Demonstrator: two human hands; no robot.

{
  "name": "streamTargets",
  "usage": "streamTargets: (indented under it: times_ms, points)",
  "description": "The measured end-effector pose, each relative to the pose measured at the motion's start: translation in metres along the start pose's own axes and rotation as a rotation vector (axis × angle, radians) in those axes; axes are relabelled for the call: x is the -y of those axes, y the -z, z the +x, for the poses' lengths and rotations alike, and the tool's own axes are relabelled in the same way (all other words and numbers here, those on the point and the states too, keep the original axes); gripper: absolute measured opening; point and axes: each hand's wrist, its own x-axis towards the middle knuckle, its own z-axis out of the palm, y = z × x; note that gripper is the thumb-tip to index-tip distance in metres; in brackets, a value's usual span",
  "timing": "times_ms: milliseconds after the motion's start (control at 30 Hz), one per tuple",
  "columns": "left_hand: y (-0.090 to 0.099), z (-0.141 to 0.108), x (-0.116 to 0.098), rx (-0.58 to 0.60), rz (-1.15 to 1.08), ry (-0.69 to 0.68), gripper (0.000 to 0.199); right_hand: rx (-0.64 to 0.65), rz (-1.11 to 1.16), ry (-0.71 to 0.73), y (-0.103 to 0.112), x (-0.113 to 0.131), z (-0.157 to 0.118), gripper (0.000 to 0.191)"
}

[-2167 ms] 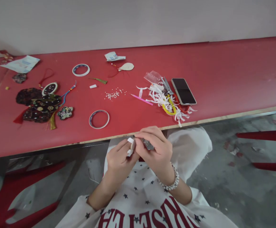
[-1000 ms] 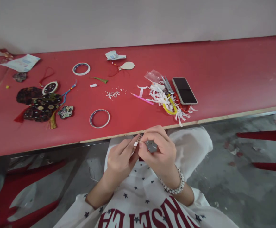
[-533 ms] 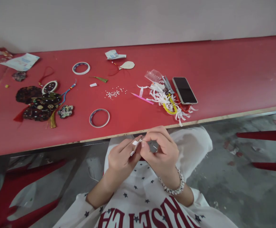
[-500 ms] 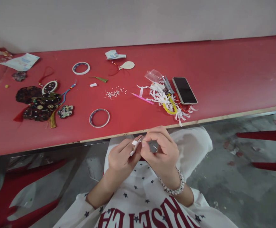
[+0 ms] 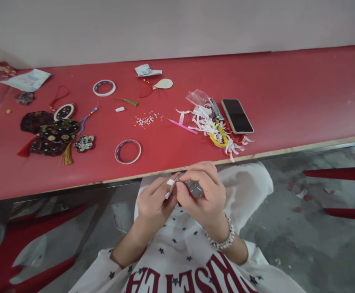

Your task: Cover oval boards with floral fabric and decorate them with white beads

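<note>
Over my lap, just off the table's front edge, my left hand (image 5: 156, 200) is closed round a small flat piece with white tape strips (image 5: 170, 182). Fingers hide most of that piece, so its full shape cannot be made out. My right hand (image 5: 203, 191), with a beaded bracelet at the wrist, pinches at the piece's right edge with thumb and forefinger. Whatever lies between those fingertips is too small to name. On the table ahead are a tape roll (image 5: 128, 151), a scatter of small white beads (image 5: 148, 119) and a pink pen-like stick (image 5: 182, 126).
Scissors (image 5: 217, 110) lie among white tape strips (image 5: 203, 120), beside a phone (image 5: 237, 116). Dark patterned fabric pieces with tassels (image 5: 47, 134) are heaped at left. Farther back are another tape roll (image 5: 104, 88) and an oval white piece with red cord (image 5: 164, 84). Red stools (image 5: 27, 248) flank me.
My right hand has shifted slightly left, its fingertips closer in against the taped piece. My left hand has moved a little left with the piece. Things on the table stay put.
</note>
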Motion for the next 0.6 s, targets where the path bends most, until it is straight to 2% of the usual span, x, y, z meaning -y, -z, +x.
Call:
streamTargets:
  times_ms: [233, 467, 600]
  points:
    - [-0.0019, 0.0001, -0.0009, -0.003, 0.038, -0.008, 0.009, 0.012, -0.008, -0.041, 0.001, 0.0009, 0.0, 0.014]
    - [-0.0037, 0.0024, -0.0017, -0.078, 0.034, 0.017, 0.006, 0.013, -0.033, -0.09, 0.0016, -0.0031, -0.0039, 0.011]
    - [-0.002, 0.0023, 0.0011, -0.114, -0.003, 0.077, 0.014, -0.002, -0.062, -0.137, 0.0034, -0.0085, -0.0077, 0.01]
